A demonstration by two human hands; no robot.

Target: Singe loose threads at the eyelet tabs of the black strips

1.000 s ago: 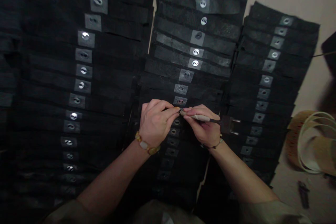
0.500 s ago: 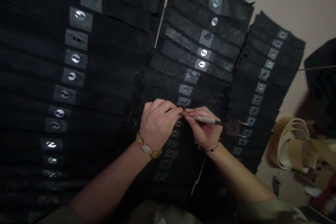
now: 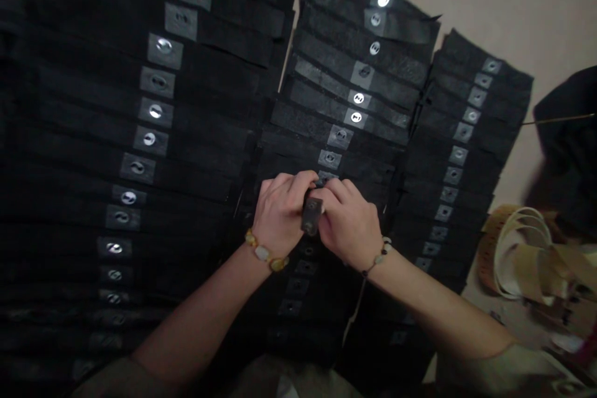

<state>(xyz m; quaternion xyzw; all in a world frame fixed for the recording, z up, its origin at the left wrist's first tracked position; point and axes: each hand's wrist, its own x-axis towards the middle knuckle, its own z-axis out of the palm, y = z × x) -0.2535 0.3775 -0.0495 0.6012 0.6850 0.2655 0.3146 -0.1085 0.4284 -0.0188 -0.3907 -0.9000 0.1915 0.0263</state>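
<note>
Over black sheets (image 3: 389,90), the right hand (image 3: 351,222) squeezes a dark tool (image 3: 311,217) (left hand (image 3: 280,210): can't tell its grip). Slipping could scratch them.

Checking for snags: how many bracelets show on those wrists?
2: a yellow-and-white bracelet around the left wrist, and a dark-and-pale beaded bracelet around the right wrist. Any under the sleeves would be hidden.

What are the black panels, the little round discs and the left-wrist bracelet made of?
Black panels: perhaps leather or fabric; dull, with soft, wavy edges.
Round discs: probably polished metal; several glint white.
Bracelet: smooth-looking yellowish and pale beads, maybe stone or plastic.
</note>
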